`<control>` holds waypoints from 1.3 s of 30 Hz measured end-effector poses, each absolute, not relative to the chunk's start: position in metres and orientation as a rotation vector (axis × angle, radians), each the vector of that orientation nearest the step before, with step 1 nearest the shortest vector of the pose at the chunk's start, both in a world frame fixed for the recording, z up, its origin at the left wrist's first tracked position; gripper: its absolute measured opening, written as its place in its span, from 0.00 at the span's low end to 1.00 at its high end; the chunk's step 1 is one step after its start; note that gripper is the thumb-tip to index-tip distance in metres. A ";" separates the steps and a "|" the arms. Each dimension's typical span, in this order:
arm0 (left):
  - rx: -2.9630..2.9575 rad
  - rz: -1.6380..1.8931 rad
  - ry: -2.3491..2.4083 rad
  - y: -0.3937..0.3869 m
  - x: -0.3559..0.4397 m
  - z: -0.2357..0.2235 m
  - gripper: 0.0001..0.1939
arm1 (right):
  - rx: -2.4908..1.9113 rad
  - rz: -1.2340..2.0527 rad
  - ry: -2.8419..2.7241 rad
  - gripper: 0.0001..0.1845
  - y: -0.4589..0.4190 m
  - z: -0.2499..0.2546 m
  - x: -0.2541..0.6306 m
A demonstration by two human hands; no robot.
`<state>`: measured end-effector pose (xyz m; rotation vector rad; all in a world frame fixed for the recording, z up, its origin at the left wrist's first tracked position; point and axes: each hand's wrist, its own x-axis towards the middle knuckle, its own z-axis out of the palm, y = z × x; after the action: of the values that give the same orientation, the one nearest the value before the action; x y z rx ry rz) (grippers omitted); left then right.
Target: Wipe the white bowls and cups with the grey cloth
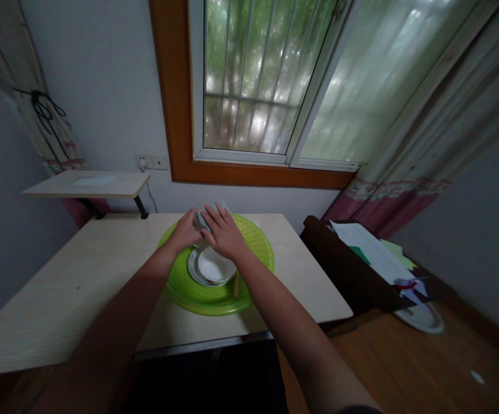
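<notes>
Both hands meet above a round green plastic tray [214, 307] on the desk. My left hand [184, 233] is wrapped round the left side of a small, pale, rounded thing [197, 222] that looks like a cup; most of it is hidden by my fingers. My right hand [224, 233] presses a pale bluish cloth [222, 206] over it, fingers bent and close together. Under my hands, a white bowl [216, 265] sits on a plate with a patterned rim [194, 269]. Right of the bowl, a short light-brown stick-like thing [236, 284] lies on the tray, partly under my right forearm.
The pale wooden desk [98, 270] carries a small raised shelf [89, 185] at its back left. Behind it are a wall socket [143, 161] and a barred window [249, 86]. A dark cabinet [339, 264] with papers [361, 250] stands to the right, and a white round lid-like thing [426, 319] lies beyond.
</notes>
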<state>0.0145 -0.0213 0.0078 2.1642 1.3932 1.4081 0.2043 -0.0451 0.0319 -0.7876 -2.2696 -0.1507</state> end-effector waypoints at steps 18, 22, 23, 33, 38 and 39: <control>1.916 1.494 1.343 -0.018 0.012 0.007 0.31 | -0.813 -0.053 -2.177 0.36 -0.039 0.028 0.211; 1.870 1.482 1.384 -0.015 0.010 0.003 0.31 | -0.784 -0.203 -2.295 0.35 -0.050 0.037 0.207; 1.851 1.489 1.392 -0.014 0.010 0.003 0.30 | -0.778 -0.228 -2.311 0.34 -0.052 0.039 0.206; 1.577 1.678 1.441 -0.007 0.003 0.004 0.32 | -0.763 0.078 -2.150 0.35 -0.039 0.028 0.209; 1.576 1.645 1.398 -0.008 0.004 0.004 0.33 | -0.858 0.336 -2.021 0.37 -0.029 0.014 0.209; 1.595 1.618 1.389 -0.009 0.006 0.004 0.32 | -0.880 0.371 -1.984 0.38 -0.027 0.012 0.209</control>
<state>0.0055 -0.0093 0.0043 1.5946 1.3888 1.6184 0.2094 -0.0268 0.0120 -0.8797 -1.9839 0.3709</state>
